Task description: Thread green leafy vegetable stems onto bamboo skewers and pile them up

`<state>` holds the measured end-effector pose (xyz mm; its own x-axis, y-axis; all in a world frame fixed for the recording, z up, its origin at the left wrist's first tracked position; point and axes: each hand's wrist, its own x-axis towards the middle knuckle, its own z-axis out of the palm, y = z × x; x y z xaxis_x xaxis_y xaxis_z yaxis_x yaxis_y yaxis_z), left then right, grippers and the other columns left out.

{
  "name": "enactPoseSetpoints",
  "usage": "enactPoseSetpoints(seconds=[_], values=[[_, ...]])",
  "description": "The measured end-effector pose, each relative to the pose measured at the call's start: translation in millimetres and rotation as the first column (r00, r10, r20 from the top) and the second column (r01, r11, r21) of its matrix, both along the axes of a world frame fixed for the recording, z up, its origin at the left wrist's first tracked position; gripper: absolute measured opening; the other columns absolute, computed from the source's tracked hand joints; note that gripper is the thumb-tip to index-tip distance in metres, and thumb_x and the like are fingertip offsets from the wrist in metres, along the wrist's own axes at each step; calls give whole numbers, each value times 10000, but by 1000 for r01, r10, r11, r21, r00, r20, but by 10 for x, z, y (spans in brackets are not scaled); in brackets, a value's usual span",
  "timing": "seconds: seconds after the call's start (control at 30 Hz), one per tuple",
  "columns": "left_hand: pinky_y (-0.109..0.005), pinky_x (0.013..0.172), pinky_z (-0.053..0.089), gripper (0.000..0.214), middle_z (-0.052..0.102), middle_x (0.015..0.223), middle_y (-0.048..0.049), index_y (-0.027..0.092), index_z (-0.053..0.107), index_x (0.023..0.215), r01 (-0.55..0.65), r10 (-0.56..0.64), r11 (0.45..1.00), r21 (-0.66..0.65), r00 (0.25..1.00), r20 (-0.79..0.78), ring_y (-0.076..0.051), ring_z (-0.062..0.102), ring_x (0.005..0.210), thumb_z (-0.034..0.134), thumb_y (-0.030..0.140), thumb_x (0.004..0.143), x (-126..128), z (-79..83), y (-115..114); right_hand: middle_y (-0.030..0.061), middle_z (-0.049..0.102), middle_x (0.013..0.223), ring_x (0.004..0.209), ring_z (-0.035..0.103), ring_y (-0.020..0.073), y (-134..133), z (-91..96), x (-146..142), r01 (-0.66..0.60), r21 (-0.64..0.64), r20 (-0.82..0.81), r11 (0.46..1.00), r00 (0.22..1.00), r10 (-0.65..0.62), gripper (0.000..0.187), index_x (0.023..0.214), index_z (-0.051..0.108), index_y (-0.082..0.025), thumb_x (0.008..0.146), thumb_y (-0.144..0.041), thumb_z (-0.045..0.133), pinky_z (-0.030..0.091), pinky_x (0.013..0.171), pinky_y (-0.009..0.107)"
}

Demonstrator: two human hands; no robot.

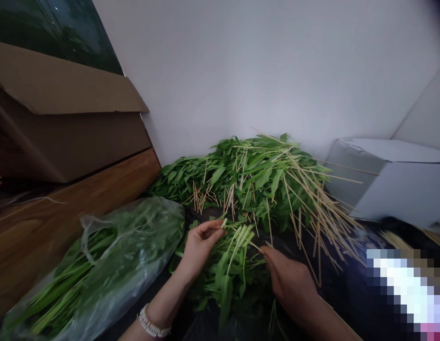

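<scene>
My left hand (202, 246), with a beaded bracelet (152, 323) at its wrist, pinches a short pale-green stem end (224, 223) between thumb and fingertips. My right hand (291, 279) is closed round a thin wooden skewer (255, 247); its tip sticks out to the left toward a bunch of leafy stems (237, 244). Between the hands, the bunch lies with its cut ends facing away from me and its long leaves hanging toward me. Whether the skewer touches any stem, I cannot tell.
Behind my hands rises a heap of leafy greens (220, 173) with many skewers (312, 194) poking out rightward. A clear plastic bag (134, 246) of greens lies left, below a cardboard box (81, 137) on a wooden surface (99, 187). A white box (404, 184) stands right, near the wall (258, 71).
</scene>
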<state>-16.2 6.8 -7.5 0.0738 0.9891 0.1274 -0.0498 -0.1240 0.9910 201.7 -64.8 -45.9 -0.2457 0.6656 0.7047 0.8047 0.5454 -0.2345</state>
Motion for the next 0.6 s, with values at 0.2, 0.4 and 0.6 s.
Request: enactPoseSetpoints(seconds=[0.2, 0.4, 0.6], values=[[-268, 802, 530, 304, 762, 837, -68, 133, 729, 891, 52, -35, 989, -141, 992, 120, -177, 703, 790, 815, 279, 639, 30, 27, -64, 88, 718, 1004, 874, 705, 175, -8, -26, -18, 26, -54, 40, 998, 999, -24, 307, 1055, 584, -177, 886, -75, 350, 554, 734, 248], [-272, 808, 531, 298, 767, 841, -75, 134, 745, 858, 59, -45, 987, -151, 994, 99, -175, 703, 774, 835, 275, 612, 54, 21, -73, 86, 722, 988, 844, 711, 166, -10, -3, -23, -10, -78, 45, 997, 999, 14, 332, 1066, 601, -163, 884, -67, 340, 558, 733, 239], [-263, 796, 532, 293, 766, 817, -65, 143, 749, 842, 31, -19, 990, -140, 996, 83, -169, 701, 759, 842, 281, 601, 62, 25, -70, 94, 721, 1000, 850, 711, 170, -14, -15, -28, 14, -77, 48, 997, 999, -10, 343, 1059, 615, -159, 879, -65, 339, 558, 736, 240]])
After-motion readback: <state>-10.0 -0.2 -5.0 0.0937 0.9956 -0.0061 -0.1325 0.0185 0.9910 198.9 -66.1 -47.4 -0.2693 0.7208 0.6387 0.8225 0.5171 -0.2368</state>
